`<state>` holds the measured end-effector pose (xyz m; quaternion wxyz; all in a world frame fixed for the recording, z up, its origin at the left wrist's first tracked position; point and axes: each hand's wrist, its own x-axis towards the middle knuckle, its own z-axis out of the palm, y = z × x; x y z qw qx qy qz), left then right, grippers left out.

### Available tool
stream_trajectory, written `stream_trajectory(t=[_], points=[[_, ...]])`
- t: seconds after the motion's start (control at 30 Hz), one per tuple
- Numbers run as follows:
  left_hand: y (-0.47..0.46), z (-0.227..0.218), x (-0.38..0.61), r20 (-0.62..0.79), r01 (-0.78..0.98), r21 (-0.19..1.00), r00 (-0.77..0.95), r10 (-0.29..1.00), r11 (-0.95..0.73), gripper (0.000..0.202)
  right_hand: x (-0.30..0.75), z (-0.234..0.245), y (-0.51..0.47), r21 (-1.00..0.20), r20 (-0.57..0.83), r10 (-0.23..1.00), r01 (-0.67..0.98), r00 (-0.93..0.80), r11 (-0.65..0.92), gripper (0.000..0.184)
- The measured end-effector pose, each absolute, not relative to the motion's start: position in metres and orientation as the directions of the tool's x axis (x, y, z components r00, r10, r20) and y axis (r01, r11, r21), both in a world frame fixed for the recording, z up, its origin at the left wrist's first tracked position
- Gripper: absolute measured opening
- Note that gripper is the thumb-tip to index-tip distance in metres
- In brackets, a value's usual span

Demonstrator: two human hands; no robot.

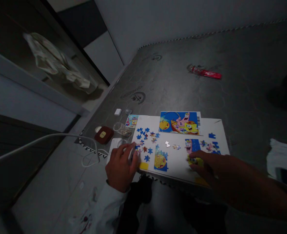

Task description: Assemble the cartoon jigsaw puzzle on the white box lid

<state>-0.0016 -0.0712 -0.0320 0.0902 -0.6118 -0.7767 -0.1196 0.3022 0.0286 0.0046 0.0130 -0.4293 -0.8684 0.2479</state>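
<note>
My left hand [121,165] lies over the left edge of a white board [177,167], fingers apart, beside loose blue jigsaw pieces [147,158]. On the board's right half, my right hand [213,167] has its thumb and finger around a yellow puzzle piece [197,161], at the lower end of a partly joined section [192,145]. Part of that section is hidden beneath the hand. Another joined section [160,159] with a yellow round shape lies mid-board. Two pieces [167,144] lie between the sections. A cartoon picture card [179,123] rests along the far edge.
More loose pieces [212,135] lie at the board's right. Left of the board are a brown case [104,135], a clear container [122,129], a small white box [118,112] and a white cable [87,134]. A red packet [205,72] lies farther back; white cloth [281,159] is at right.
</note>
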Motion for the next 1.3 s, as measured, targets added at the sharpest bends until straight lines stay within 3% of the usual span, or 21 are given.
stream_trajectory(t=[0.17,0.37,0.73,1.03,1.17,1.3], points=[[-0.078,-0.044,0.000,0.275,0.977,0.029,-0.212,0.938,0.213,0.036,0.304,0.004,0.027,-0.447,-0.133,0.763,0.726,-0.632,0.523,0.040],[-0.077,-0.051,-0.003,0.304,0.963,0.071,-0.269,0.914,0.259,0.037,0.307,0.007,0.028,-0.458,-0.107,0.768,0.717,-0.631,0.525,0.038],[-0.120,-0.069,0.007,0.317,0.922,0.308,-0.333,0.888,0.235,0.030,0.303,0.003,0.032,-0.385,-0.096,0.745,0.714,-0.660,0.584,0.037],[-0.093,-0.042,-0.001,0.366,0.945,0.267,-0.281,0.887,0.190,0.029,0.298,0.008,0.035,-0.431,-0.192,0.740,0.733,-0.645,0.527,0.041],[-0.050,-0.015,-0.013,0.227,0.965,0.190,-0.221,0.949,0.180,0.032,0.297,0.005,0.037,-0.447,-0.227,0.735,0.739,-0.639,0.504,0.042],[-0.018,0.006,-0.021,0.171,0.964,0.197,-0.212,0.962,0.177,0.028,0.295,0.004,0.038,-0.427,-0.294,0.719,0.760,-0.630,0.491,0.043]])
